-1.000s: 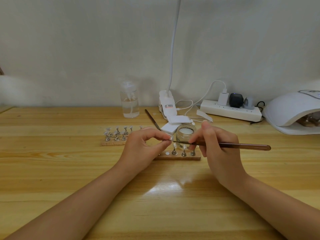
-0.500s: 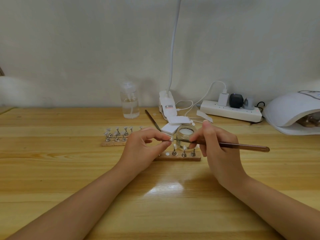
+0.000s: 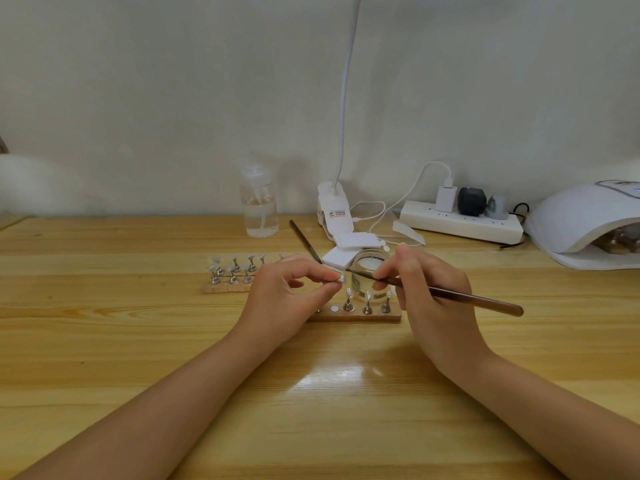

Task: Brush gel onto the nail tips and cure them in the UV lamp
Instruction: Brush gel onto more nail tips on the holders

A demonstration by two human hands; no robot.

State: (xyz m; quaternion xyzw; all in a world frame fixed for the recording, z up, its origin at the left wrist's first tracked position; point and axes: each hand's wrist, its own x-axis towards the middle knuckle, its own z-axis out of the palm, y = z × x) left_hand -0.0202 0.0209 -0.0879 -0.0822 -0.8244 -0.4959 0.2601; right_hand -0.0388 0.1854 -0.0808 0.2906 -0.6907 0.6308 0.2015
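Left hand (image 3: 287,296) pinching a nail tip (image 3: 340,278) between thumb and forefinger. Right hand (image 3: 429,292) gripping a brush (image 3: 450,294), bristle end touching that tip. Glass jar (image 3: 370,271) just behind both hands; wooden tip stand (image 3: 360,315) just beyond the right hand's knuckles. UV lamp (image 3: 585,223) well right of the right hand, on the tabletop (image 3: 104,341).

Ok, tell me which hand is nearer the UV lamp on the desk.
Right. The right hand holds the brush mid-desk, its handle pointing toward the UV lamp at the far right edge; the left hand, pinching a nail tip, is farther left.
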